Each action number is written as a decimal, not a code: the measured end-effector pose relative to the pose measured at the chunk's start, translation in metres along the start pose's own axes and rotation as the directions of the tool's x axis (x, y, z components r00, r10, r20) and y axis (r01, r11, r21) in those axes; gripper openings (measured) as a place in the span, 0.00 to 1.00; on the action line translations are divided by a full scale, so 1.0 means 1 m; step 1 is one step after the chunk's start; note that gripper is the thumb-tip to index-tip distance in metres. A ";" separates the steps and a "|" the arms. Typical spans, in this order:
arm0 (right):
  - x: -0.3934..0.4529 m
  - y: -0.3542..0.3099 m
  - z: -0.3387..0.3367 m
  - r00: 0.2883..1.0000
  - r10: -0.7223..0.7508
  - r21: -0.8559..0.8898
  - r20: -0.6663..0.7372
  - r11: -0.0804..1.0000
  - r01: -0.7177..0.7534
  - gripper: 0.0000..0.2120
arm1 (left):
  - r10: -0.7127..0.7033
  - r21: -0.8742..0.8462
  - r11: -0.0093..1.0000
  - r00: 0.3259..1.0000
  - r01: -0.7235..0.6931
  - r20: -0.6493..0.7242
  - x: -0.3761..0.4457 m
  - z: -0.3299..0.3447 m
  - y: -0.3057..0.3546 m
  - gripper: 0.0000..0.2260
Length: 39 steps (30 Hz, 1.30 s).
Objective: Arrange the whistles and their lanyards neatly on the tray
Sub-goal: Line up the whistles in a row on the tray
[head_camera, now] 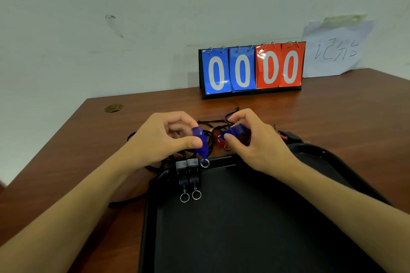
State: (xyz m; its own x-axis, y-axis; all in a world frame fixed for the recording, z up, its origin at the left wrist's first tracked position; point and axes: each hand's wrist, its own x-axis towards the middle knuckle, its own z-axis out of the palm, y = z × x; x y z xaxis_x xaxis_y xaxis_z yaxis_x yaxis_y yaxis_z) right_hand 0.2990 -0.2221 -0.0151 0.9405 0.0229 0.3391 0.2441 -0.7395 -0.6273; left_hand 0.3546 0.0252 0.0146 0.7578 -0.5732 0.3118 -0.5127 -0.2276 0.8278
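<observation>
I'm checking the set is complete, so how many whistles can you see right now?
6, possibly more under the hands. Two black whistles on the tray, a blue whistle in the left hand, another blue one in the right hand, a red whistle between them, a dark one at right.

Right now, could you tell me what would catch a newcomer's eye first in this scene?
The blue and red flip scoreboard showing 00 00 stands at the far edge of the wooden table. Nearer, the left hand and the right hand each pinch a blue whistle above the black tray, where two black whistles already lie side by side.
</observation>
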 end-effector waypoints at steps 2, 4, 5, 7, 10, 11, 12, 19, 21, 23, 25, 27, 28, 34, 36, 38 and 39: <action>0.000 0.000 0.000 1.000 -0.010 -0.021 -0.004 1.000 0.010 0.16 | 0.001 0.041 0.999 1.000 0.000 -0.009 -0.002 0.004 0.005 0.10; 0.000 -0.001 0.000 1.000 -0.016 -0.035 -0.001 0.999 0.016 0.14 | -0.001 0.068 0.998 1.000 0.001 0.004 -0.003 0.007 0.009 0.11; 0.001 -0.001 0.000 1.000 -0.018 -0.040 0.003 0.999 0.018 0.13 | 0.001 0.077 0.997 1.000 -0.003 0.020 -0.003 0.008 0.010 0.12; 0.001 -0.001 0.000 1.000 -0.025 -0.046 0.007 0.999 0.025 0.13 | 0.009 0.088 0.996 0.999 -0.013 0.045 -0.004 0.010 0.011 0.10; 0.001 -0.001 0.000 1.000 -0.026 -0.054 0.013 0.998 0.027 0.14 | 0.023 0.143 0.989 0.998 -0.032 0.059 -0.004 0.012 0.011 0.08; 0.001 -0.001 0.000 1.000 -0.028 -0.061 0.015 0.998 0.029 0.15 | 0.028 0.179 0.983 0.998 -0.039 0.062 -0.004 0.013 0.011 0.09; 0.000 -0.002 0.000 0.999 -0.031 -0.069 0.018 0.997 0.032 0.15 | 0.027 0.215 0.976 0.998 -0.040 0.063 -0.004 0.013 0.011 0.10; -0.001 -0.003 0.000 0.999 -0.035 -0.082 0.015 0.996 0.036 0.13 | -0.026 0.320 0.947 0.996 -0.001 0.080 -0.003 0.015 0.003 0.17; -0.001 -0.003 0.001 0.999 -0.039 -0.092 0.018 0.995 0.041 0.14 | -0.014 0.298 0.955 0.997 -0.010 0.078 -0.001 0.016 0.004 0.18; -0.001 -0.003 0.000 0.999 -0.040 -0.098 0.020 0.994 0.042 0.14 | -0.009 0.277 0.961 0.998 -0.011 0.070 -0.002 0.015 0.004 0.18; 0.000 -0.003 0.001 0.999 -0.043 -0.102 0.022 0.994 0.045 0.14 | -0.013 0.279 0.960 0.998 -0.004 0.059 -0.004 0.015 0.004 0.16; 0.000 -0.002 0.001 0.999 -0.049 -0.107 0.019 0.993 0.051 0.15 | -0.017 0.286 0.958 0.998 -0.001 0.061 -0.005 0.016 0.005 0.14; 0.000 -0.002 0.001 0.998 -0.053 -0.109 0.016 0.992 0.055 0.14 | -0.020 0.289 0.957 0.998 0.001 0.064 -0.005 0.017 0.005 0.12; 0.000 -0.002 0.001 0.998 -0.055 -0.117 0.026 0.991 0.057 0.15 | -0.059 0.348 0.938 0.992 0.017 0.111 -0.005 0.019 0.007 0.08; 0.000 -0.002 0.002 0.998 -0.059 -0.123 0.023 0.991 0.061 0.14 | -0.080 0.369 0.929 0.987 0.024 0.138 -0.005 0.019 0.007 0.09; 0.000 -0.001 0.003 0.998 -0.063 -0.133 0.019 0.989 0.065 0.15 | -0.087 0.378 0.926 0.984 0.021 0.158 -0.004 0.019 0.006 0.10; 0.000 -0.001 0.003 0.998 -0.065 -0.136 0.020 0.988 0.067 0.15 | -0.088 0.380 0.925 0.983 0.020 0.163 -0.005 0.019 0.006 0.10</action>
State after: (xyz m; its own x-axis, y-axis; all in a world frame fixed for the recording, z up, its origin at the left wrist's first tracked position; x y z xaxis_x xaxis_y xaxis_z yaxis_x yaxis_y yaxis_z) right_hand 0.2995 -0.2192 -0.0165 0.9272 0.0845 0.3650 0.2725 -0.8207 -0.5021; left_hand 0.3406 0.0116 0.0091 0.7241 -0.6715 0.1577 -0.6125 -0.5209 0.5945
